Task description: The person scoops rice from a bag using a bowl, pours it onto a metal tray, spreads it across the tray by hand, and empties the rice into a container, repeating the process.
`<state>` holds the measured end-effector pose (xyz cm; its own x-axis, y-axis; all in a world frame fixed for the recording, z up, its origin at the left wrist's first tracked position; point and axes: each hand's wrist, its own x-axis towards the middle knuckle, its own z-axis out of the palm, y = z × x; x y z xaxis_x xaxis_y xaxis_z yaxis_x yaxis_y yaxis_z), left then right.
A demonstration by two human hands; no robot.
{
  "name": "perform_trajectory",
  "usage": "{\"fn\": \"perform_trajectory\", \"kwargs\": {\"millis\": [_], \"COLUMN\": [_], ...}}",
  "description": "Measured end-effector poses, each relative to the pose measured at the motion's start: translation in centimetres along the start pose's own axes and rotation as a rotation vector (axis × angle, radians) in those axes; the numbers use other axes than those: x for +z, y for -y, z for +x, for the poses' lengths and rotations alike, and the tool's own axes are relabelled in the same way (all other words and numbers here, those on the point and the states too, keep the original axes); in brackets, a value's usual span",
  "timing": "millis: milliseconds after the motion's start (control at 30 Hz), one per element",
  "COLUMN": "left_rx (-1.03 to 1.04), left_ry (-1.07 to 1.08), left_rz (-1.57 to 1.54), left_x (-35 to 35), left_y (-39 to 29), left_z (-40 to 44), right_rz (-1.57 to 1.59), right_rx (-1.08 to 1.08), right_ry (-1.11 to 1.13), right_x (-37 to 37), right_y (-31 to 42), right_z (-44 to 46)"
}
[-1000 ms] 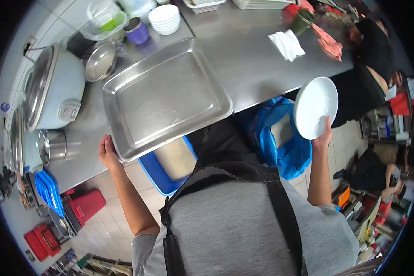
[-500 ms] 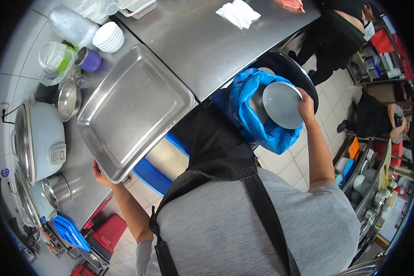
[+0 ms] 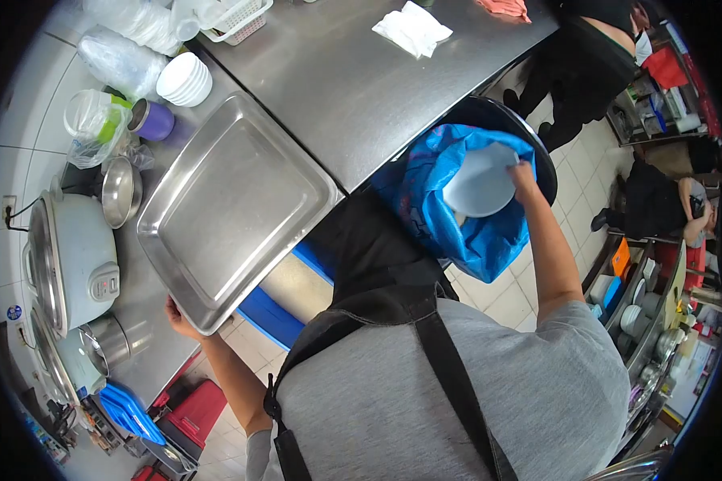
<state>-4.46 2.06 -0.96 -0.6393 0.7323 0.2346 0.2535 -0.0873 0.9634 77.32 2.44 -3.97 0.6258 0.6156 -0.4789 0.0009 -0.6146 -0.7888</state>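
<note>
My right hand grips the rim of a round white bowl. The bowl is tilted inside the mouth of a blue woven bag, and the bag's contents are mostly hidden. This bag stands against a large black bin. At the near left corner of a big rectangular stainless steel tray, my left hand holds the edge, partly hidden by the tray. No food shows in the tray, which lies across the counter and juts out over its edge.
A steel table adjoins the left counter, with white cloth on it. Along the wall stand a rice cooker, a metal bowl, a purple cup and stacked white bowls. Another person stands at the upper right.
My right hand has lowered the white bowl deeper into the blue bag and changed its tilt. The left hand stays at the tray corner. The view has shifted slightly.
</note>
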Motion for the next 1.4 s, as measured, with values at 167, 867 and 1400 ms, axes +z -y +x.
{"fn": "perform_trajectory", "kwargs": {"millis": [167,867,1400], "left_rx": [-0.013,-0.025,-0.157], "left_ry": [-0.004,0.044,0.144], "left_rz": [-0.001,0.084,-0.104], "left_x": [0.3,-0.3,-3.0], "left_y": [-0.4,-0.4,1.7], "left_z": [-0.1,0.8,2.3], "right_rz": [-0.640,-0.931,-0.393], "right_rx": [-0.640,-0.945,-0.093], "right_ry": [-0.427,-0.193,-0.294], "right_x": [2.5,13.7,9.5], "right_y": [4.4,-2.4,-15.7], "right_z": [-2.9,-6.5,5.4]}}
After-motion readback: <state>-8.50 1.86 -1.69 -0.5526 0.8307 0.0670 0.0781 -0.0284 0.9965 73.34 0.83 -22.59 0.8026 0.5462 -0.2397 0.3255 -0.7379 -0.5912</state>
